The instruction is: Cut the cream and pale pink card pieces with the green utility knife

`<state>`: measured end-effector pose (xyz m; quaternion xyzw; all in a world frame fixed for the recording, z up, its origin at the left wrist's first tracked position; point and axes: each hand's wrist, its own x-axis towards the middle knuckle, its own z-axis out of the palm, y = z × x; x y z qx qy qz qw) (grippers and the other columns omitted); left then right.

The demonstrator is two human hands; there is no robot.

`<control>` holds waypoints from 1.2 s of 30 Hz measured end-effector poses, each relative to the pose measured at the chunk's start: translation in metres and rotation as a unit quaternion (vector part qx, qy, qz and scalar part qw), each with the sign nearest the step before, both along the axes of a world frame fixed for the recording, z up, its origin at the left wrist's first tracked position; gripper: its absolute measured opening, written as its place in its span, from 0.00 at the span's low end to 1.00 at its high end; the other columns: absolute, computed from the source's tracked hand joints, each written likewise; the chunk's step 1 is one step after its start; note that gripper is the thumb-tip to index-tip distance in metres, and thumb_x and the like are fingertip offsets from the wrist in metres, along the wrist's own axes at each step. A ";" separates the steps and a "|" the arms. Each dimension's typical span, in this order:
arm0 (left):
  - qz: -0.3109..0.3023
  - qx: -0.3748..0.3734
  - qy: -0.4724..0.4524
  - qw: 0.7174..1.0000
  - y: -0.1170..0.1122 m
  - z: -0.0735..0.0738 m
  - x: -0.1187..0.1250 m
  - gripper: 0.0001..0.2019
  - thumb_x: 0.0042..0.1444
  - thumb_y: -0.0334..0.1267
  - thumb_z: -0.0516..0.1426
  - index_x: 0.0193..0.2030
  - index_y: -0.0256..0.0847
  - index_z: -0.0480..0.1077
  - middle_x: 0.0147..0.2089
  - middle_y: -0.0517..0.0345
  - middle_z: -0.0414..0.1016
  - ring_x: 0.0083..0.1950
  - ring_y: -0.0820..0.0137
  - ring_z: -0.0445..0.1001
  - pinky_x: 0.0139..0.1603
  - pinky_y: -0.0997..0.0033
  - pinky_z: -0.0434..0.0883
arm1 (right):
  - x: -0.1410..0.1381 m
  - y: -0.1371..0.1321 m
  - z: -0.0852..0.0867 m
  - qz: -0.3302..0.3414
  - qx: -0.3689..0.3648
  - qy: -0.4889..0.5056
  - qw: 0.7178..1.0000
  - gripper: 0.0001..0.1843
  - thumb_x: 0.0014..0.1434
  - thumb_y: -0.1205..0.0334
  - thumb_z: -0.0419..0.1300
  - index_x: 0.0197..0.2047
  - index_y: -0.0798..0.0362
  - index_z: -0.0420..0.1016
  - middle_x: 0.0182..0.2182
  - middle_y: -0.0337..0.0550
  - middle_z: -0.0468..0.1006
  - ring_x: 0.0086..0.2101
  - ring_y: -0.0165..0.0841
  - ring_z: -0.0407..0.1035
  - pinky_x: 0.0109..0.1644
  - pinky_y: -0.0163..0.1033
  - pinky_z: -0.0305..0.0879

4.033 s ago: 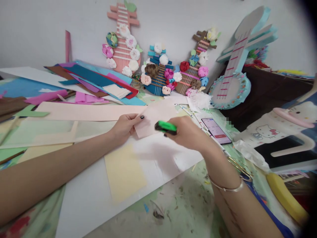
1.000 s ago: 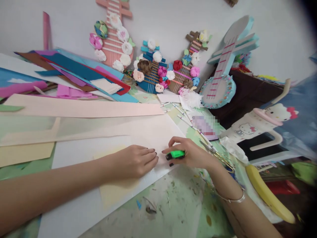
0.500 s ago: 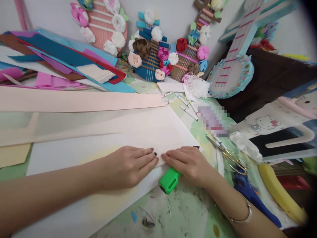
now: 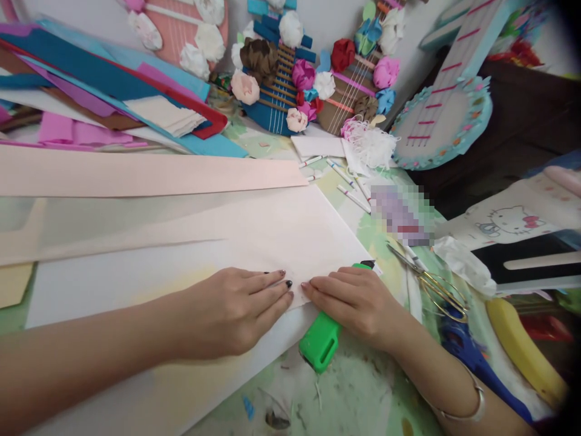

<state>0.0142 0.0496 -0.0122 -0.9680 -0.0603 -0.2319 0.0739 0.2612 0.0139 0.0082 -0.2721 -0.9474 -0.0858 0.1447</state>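
Observation:
My left hand (image 4: 231, 312) lies flat, palm down, on a large pale sheet of paper (image 4: 113, 278), its fingers stretched out together. Close by on the right, my right hand (image 4: 356, 303) curls over a green utility knife (image 4: 320, 342), fingertips resting on the paper's edge. The knife's green end sticks out below the palm, and its black tip shows past the knuckles. The thumb and the middle of the knife are hidden. A thin pale pink sheet (image 4: 272, 224) lies under the fingertips of both hands, with a pink strip (image 4: 181, 172) above it.
Gold-handled scissors (image 4: 440, 290), a blue-handled tool (image 4: 481, 369) and a yellow curved object (image 4: 521, 351) lie at right. Markers (image 4: 354, 197) are scattered beyond the paper. Coloured paper (image 4: 104, 66) is piled at back left; flower-decorated paper instruments (image 4: 276, 115) lean on the wall.
The view has shifted a little, and objects at the back and right appear displaced. Slightly more of the green knife shows above the right knuckles. Both hands stay close together on the paper.

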 end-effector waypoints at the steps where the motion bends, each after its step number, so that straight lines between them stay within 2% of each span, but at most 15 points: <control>1: 0.000 0.000 0.001 1.000 0.000 0.000 0.000 0.18 0.66 0.25 0.43 0.51 0.28 0.72 0.47 0.45 0.78 0.53 0.62 0.75 0.49 0.65 0.73 | 0.000 0.000 0.000 0.000 0.000 -0.004 1.000 0.14 0.67 0.69 0.49 0.44 0.63 0.75 0.31 0.47 0.79 0.28 0.31 0.69 0.29 0.38 0.63; 7: -0.003 0.005 -0.006 1.000 0.001 -0.001 -0.001 0.16 0.65 0.24 0.45 0.51 0.27 0.72 0.46 0.43 0.79 0.53 0.61 0.75 0.51 0.64 0.73 | -0.003 -0.002 0.004 -0.007 0.012 -0.027 1.000 0.15 0.68 0.70 0.47 0.41 0.62 0.75 0.30 0.47 0.79 0.27 0.31 0.67 0.28 0.38 0.62; 13: 0.007 0.014 -0.034 0.999 0.002 -0.002 0.002 0.17 0.65 0.25 0.44 0.50 0.28 0.72 0.47 0.45 0.79 0.52 0.63 0.76 0.51 0.65 0.73 | -0.002 -0.003 0.005 -0.055 0.029 -0.026 0.998 0.15 0.68 0.69 0.47 0.46 0.63 0.74 0.33 0.47 0.79 0.29 0.30 0.68 0.29 0.38 0.60; 17: 0.037 0.022 -0.049 0.998 0.001 -0.005 0.002 0.16 0.65 0.24 0.44 0.48 0.26 0.72 0.47 0.45 0.79 0.52 0.62 0.76 0.51 0.64 0.74 | 0.000 -0.001 0.002 -0.063 0.047 -0.023 0.997 0.15 0.68 0.69 0.47 0.39 0.60 0.75 0.32 0.46 0.78 0.28 0.29 0.67 0.29 0.38 0.58; 23: 0.028 0.019 -0.004 0.999 0.002 -0.004 -0.002 0.16 0.64 0.23 0.45 0.50 0.26 0.72 0.48 0.42 0.78 0.54 0.62 0.75 0.53 0.65 0.73 | 0.002 0.002 0.002 -0.048 0.031 -0.031 0.998 0.14 0.67 0.71 0.50 0.35 0.59 0.75 0.32 0.45 0.78 0.27 0.30 0.66 0.28 0.39 0.56; 28: 0.022 0.007 0.007 1.000 0.004 -0.005 -0.003 0.17 0.64 0.23 0.45 0.51 0.29 0.71 0.48 0.44 0.78 0.56 0.63 0.73 0.54 0.67 0.72 | 0.003 0.003 0.002 -0.039 0.025 -0.025 0.999 0.16 0.68 0.71 0.47 0.37 0.59 0.76 0.31 0.46 0.78 0.28 0.30 0.67 0.29 0.38 0.58; 32: 0.028 0.006 -0.018 0.999 0.004 -0.007 -0.002 0.17 0.64 0.23 0.44 0.50 0.28 0.72 0.47 0.44 0.79 0.54 0.62 0.75 0.52 0.65 0.73 | 0.003 0.002 0.002 -0.045 0.025 -0.031 0.998 0.15 0.67 0.70 0.48 0.37 0.59 0.75 0.31 0.46 0.78 0.27 0.30 0.67 0.29 0.38 0.57; 36: 0.037 0.024 -0.049 0.998 0.007 -0.008 -0.001 0.14 0.65 0.27 0.47 0.49 0.29 0.71 0.47 0.46 0.79 0.53 0.62 0.75 0.52 0.64 0.75 | 0.007 0.002 0.003 -0.065 0.036 -0.018 0.997 0.11 0.65 0.69 0.52 0.45 0.62 0.74 0.33 0.47 0.78 0.29 0.31 0.68 0.30 0.38 0.58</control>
